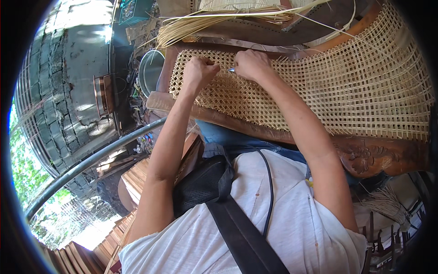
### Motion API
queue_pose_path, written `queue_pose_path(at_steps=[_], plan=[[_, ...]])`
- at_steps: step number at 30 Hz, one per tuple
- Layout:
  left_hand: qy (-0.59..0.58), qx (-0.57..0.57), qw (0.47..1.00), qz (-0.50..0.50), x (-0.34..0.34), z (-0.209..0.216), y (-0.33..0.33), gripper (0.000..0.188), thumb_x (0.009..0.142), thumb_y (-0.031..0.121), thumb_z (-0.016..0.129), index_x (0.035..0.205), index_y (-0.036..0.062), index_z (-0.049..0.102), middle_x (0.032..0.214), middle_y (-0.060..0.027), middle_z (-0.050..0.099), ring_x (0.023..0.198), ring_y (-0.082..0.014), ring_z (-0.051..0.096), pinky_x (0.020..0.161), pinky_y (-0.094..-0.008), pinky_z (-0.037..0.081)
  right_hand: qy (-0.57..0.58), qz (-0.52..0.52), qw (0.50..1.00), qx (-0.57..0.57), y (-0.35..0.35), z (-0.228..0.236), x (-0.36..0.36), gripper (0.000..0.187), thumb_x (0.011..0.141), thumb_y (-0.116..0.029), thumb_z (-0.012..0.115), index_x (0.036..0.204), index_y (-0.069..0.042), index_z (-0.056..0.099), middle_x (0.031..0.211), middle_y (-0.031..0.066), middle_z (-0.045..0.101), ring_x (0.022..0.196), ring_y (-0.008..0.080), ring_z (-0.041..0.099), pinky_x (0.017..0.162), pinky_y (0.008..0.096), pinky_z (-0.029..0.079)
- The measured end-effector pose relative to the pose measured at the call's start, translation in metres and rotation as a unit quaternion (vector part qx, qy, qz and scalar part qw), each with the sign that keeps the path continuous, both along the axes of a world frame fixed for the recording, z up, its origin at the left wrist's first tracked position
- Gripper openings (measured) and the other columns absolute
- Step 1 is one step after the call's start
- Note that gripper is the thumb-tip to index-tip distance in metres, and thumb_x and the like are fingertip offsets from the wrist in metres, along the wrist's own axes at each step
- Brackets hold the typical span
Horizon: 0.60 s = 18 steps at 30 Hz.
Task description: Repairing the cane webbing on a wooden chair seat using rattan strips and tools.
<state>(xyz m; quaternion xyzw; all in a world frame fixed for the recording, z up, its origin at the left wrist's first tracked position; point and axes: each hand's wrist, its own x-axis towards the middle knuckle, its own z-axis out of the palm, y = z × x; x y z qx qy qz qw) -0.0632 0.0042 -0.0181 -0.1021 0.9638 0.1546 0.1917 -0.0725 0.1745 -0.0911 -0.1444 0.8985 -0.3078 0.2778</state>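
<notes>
1. I see woven cane point(244, 96) spanning a wooden frame point(242, 122).
2. Left hand point(199, 71) curls over it; its grip's contents I can't tell.
3. Right hand's point(252, 65) grip wraps a pointed metal tool point(232, 70).

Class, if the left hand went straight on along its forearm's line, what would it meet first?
Most likely the far wooden rail, just past the cane weave under the left hand; depth is unclear, so it might brush the weave first.
</notes>
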Motion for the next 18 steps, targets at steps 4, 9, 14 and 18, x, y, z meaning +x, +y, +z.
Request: queue_pose_path(at_steps=[4, 9, 14, 18], plan=[[-0.046, -0.025, 0.999, 0.01, -0.004, 0.009, 0.001, 0.034, 0.074, 0.033, 0.07, 0.084, 0.001, 0.076, 0.069, -0.0141, 0.071, 0.066, -0.0192, 0.069, 0.066, -0.0333, 0.055, 0.017, 0.025, 0.999, -0.014, -0.016, 0.013, -0.002, 0.019, 0.077, -0.007, 0.057, 0.086, -0.003, 0.073, 0.089, 0.0195, 0.073, 0.087, 0.0302, 0.072, 0.082, 0.0445, 0.056], [-0.007, -0.008, 1.0, -0.003, -0.009, 0.004, 0.001, 0.033, 0.072, 0.031, 0.07, 0.081, -0.0007, 0.075, 0.066, -0.0167, 0.068, 0.063, -0.0216, 0.068, 0.066, -0.0353, 0.055, 0.056, 0.035, 0.998, -0.007, -0.017, 0.015, -0.006, 0.021, 0.082, -0.014, 0.06, 0.094, -0.002, 0.074, 0.094, 0.0164, 0.074, 0.087, 0.0283, 0.073, 0.075, 0.0428, 0.059], [-0.042, -0.113, 0.99, -0.075, -0.016, -0.025, -0.033, 0.027, 0.073, 0.023, 0.067, 0.083, -0.0009, 0.073, 0.081, -0.0266, 0.068, 0.077, -0.0395, 0.069, 0.072, -0.0475, 0.054, 0.047, 0.034, 0.998, -0.002, -0.011, 0.038, -0.01, 0.02, 0.081, -0.019, 0.065, 0.089, -0.004, 0.075, 0.095, 0.0188, 0.073, 0.09, 0.0313, 0.072, 0.075, 0.0456, 0.057], [-0.059, -0.168, 0.98, -0.087, -0.009, -0.048, -0.019, 0.035, 0.074, 0.038, 0.073, 0.092, 0.0082, 0.077, 0.089, -0.0188, 0.072, 0.087, -0.0367, 0.069, 0.08, -0.0448, 0.055, 0.106, -0.019, 0.994, 0.018, -0.024, -0.013, -0.004, 0.034, 0.077, -0.025, 0.068, 0.101, -0.001, 0.073, 0.112, 0.0222, 0.069, 0.107, 0.0344, 0.066, 0.094, 0.0467, 0.05]])
